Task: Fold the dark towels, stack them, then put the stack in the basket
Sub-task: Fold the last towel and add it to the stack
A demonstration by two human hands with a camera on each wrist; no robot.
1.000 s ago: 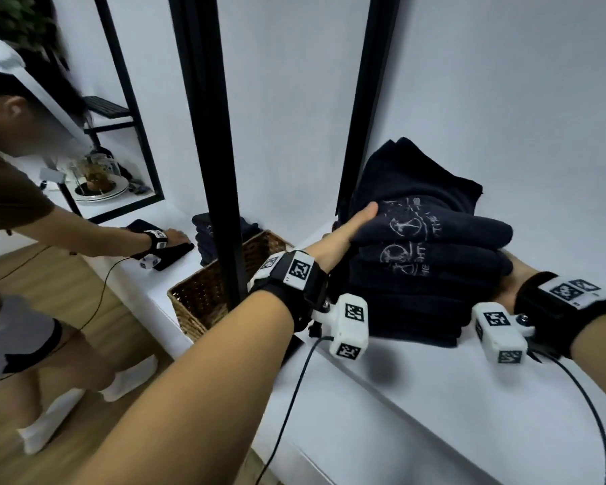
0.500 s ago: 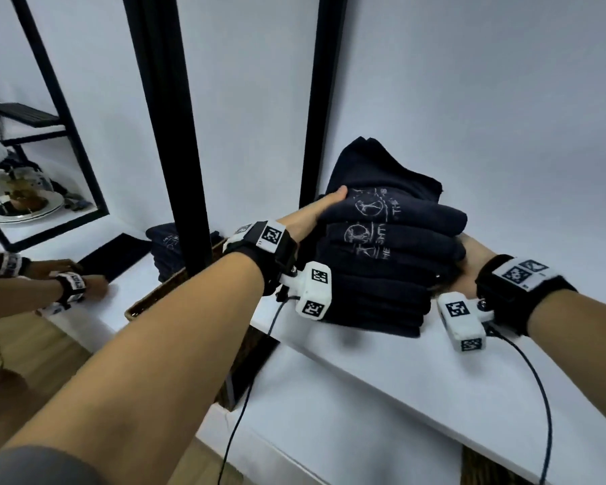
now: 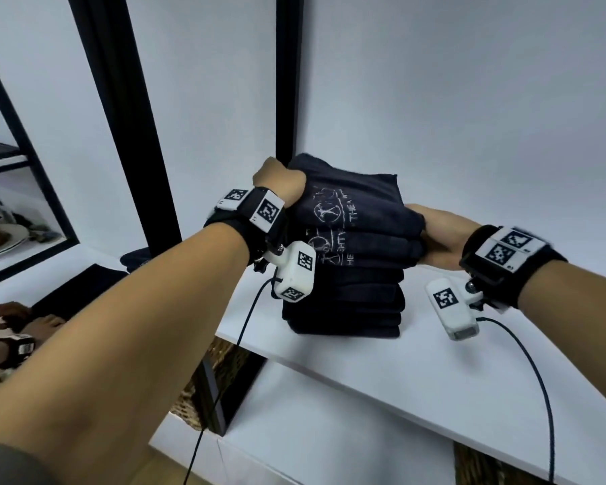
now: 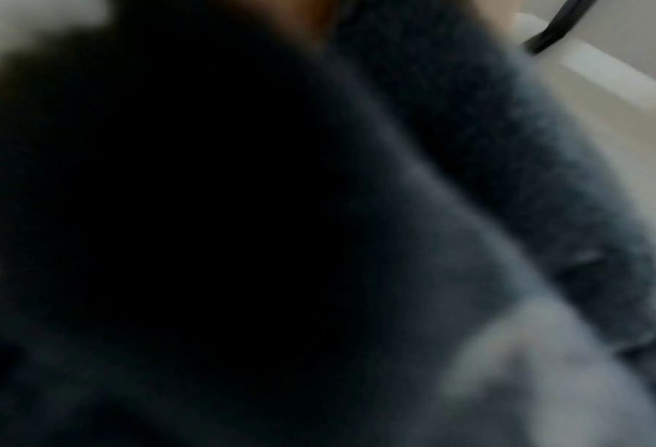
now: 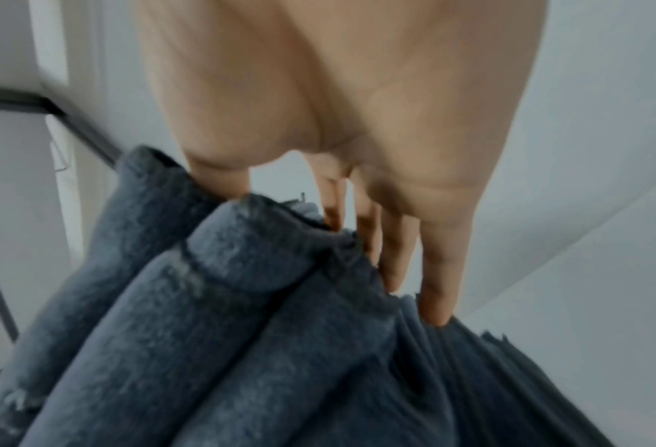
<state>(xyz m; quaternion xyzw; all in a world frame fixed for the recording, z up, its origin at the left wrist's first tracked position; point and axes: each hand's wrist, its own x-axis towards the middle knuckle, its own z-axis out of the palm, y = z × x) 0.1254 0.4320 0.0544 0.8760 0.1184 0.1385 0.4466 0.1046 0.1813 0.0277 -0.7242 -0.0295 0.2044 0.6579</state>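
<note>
Dark towels point(image 3: 347, 260) sit in a tall folded stack on the white bench point(image 3: 417, 372), close to the wall. The left hand point(image 3: 280, 183) grips the top left corner of the stack with curled fingers. The right hand point(image 3: 438, 239) holds the right side; in the right wrist view its fingers point(image 5: 439, 278) poke in among the folds. One hand on each side probably keeps the stack from tipping when it is picked up. A bit of woven basket point(image 3: 221, 355) peeks out below the bench edge, so the stack is not in it yet.
</note>
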